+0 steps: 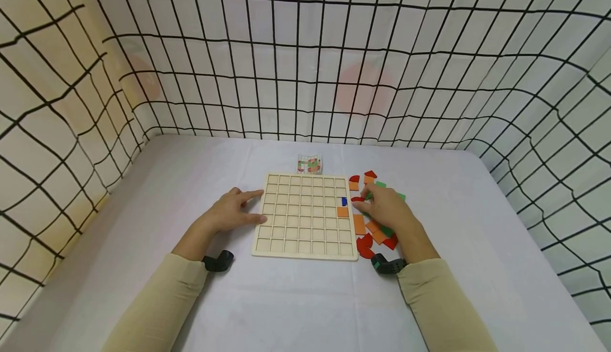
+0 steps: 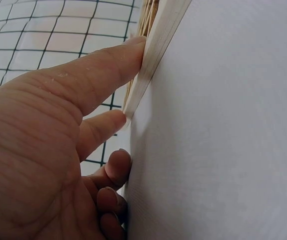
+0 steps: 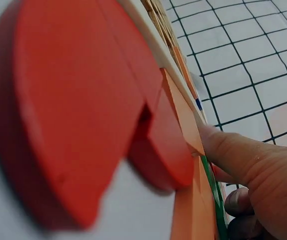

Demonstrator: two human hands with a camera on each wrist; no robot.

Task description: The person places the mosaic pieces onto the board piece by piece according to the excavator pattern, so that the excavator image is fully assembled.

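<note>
A square wooden grid board [image 1: 299,230] lies on the white cloth. Inside its right-hand cells are a small blue piece [image 1: 344,201] and an orange square [image 1: 342,212]. My left hand [image 1: 231,211] touches the board's left edge with extended thumb and index finger; in the left wrist view its other fingers curl beside the cloth. My right hand [image 1: 385,206] is at the board's right edge, thumb and index finger pinching a red piece [image 1: 357,199]. In the right wrist view the thumb [image 3: 233,152] hides most of what lies behind it.
Right of the board lie loose red pieces [image 1: 365,246], orange pieces [image 1: 359,224] and green pieces [image 1: 380,184], some overlapping. A small printed pattern card [image 1: 309,164] sits behind the board. Black wire mesh [image 1: 298,66] stands around the back and sides of the table.
</note>
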